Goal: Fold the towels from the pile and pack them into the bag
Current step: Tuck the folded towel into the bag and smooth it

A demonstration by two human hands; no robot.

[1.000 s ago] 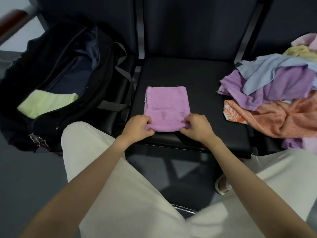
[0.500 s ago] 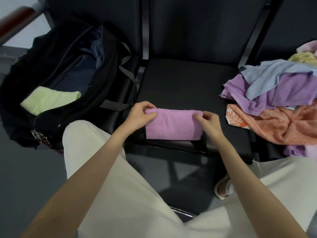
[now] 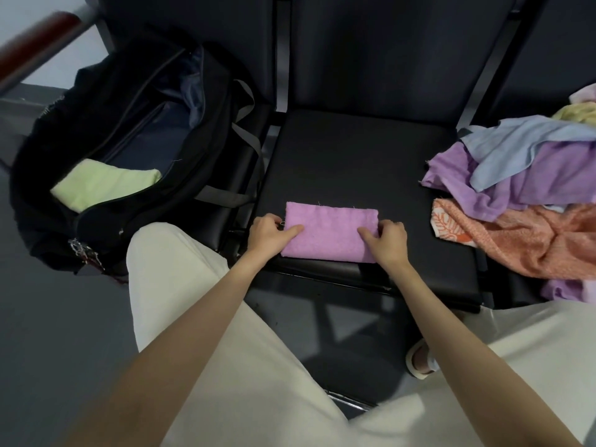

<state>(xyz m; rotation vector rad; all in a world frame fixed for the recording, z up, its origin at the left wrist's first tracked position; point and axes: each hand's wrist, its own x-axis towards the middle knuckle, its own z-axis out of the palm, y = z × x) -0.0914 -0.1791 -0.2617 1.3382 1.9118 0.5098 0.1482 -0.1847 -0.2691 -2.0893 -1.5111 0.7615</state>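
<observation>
your left hand [image 3: 269,233] and right hand [image 3: 388,240] press flat, fingers extended, on the fuzzy pink towel [image 3: 330,235], a folded rectangle.

You face a row of black padded seats [image 3: 354,162] with dark backrests [image 3: 371,53]. Grey floor [image 3: 48,317] lies below, and a reddish-brown handrail [image 3: 35,50] crosses the top left corner.

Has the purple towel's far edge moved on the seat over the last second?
Yes. The purple towel was folded in half toward the seat's front edge; its far edge now lies nearer the person.
</observation>
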